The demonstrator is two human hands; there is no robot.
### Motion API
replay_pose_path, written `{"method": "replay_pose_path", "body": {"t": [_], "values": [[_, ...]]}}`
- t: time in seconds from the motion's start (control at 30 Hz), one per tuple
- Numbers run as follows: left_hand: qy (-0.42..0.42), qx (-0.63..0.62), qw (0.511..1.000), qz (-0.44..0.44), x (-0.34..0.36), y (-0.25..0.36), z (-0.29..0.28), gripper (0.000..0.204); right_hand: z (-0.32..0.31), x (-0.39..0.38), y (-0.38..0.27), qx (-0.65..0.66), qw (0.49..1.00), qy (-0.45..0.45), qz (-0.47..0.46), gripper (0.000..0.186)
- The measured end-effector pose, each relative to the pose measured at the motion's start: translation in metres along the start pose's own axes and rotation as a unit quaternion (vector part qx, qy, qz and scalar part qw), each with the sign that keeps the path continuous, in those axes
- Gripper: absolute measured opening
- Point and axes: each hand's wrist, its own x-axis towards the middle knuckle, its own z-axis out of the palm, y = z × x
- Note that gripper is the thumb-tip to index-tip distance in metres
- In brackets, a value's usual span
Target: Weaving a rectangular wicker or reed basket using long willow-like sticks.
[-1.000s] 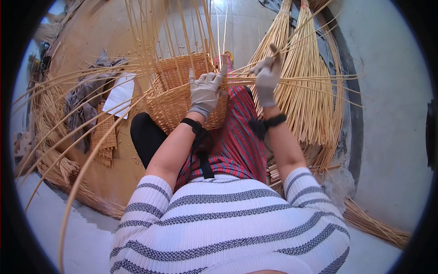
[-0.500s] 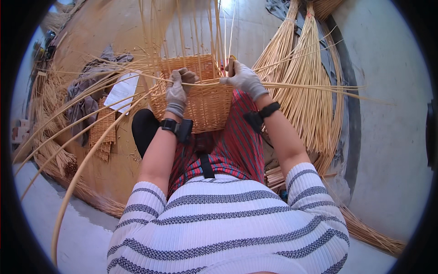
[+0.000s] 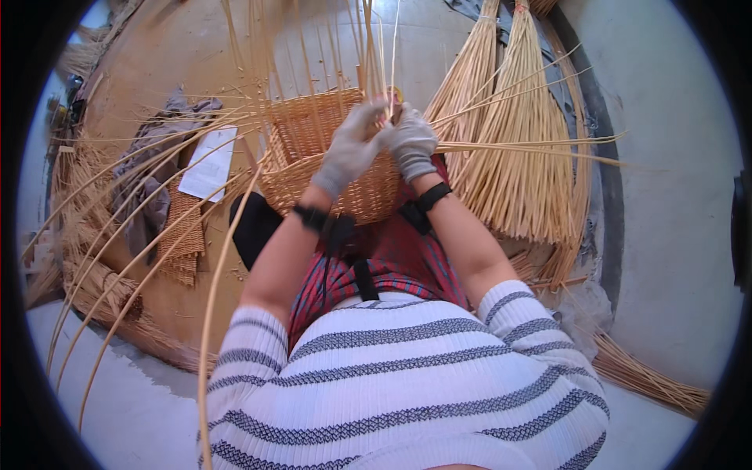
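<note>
Nearest the camera, the person's striped white-and-grey ribbed top (image 3: 407,392) and a red plaid cloth (image 3: 392,266) over the lap filled the lower view. Half a second before, the two gloved hands had been spread to opposite corners of the half-woven square wicker basket (image 3: 313,149); now they had met at its near right rim. The left hand (image 3: 351,149) was curled about the upright pale cane stakes (image 3: 376,55), and the right hand (image 3: 410,141) was closed against it, pinching what looked like a thin strand; exactly which strand could not be told. It seemed the weaving had moved on to that corner. The basket rested on the lap, tilted away, its stakes rising past the upper edge.

Long loose canes (image 3: 157,235) arced out leftward and crossed the forearms, crowding the working space. To the right, tied bundles of straw-coloured reeds (image 3: 517,157) leaned fanwise just beside the basket. Farther left, on the brown floor (image 3: 172,63), lay a white sheet of paper (image 3: 208,163), a crumpled grey cloth (image 3: 149,188) and a small flat woven mat (image 3: 185,235).
</note>
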Motion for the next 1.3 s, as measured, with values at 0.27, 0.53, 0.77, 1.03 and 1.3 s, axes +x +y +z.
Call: {"method": "replay_pose_path", "body": {"t": [0.27,0.53,0.77,1.03,1.3], "values": [[0.448,-0.055,0.876,-0.170,-0.179,0.034,-0.152,0.023,0.005,-0.001,-0.002,-0.048,0.994,0.087,-0.053,0.045],[0.364,0.108,0.914,-0.145,-0.190,0.039,-0.160,0.021,-0.025,-0.123,-0.114,0.427,0.849,-0.214,-0.225,0.018],[0.301,-0.119,0.921,-0.218,-0.223,0.040,-0.174,0.029,-0.035,-0.177,-0.200,0.282,0.631,-0.374,-0.619,0.044],[0.377,-0.078,0.912,-0.139,-0.118,-0.026,-0.150,0.076,-0.038,-0.167,-0.142,0.295,0.713,-0.296,-0.562,0.038],[0.372,-0.241,0.889,-0.116,-0.125,-0.025,-0.166,0.052,0.071,-0.044,-0.046,0.718,0.627,-0.234,-0.190,0.028]]}}
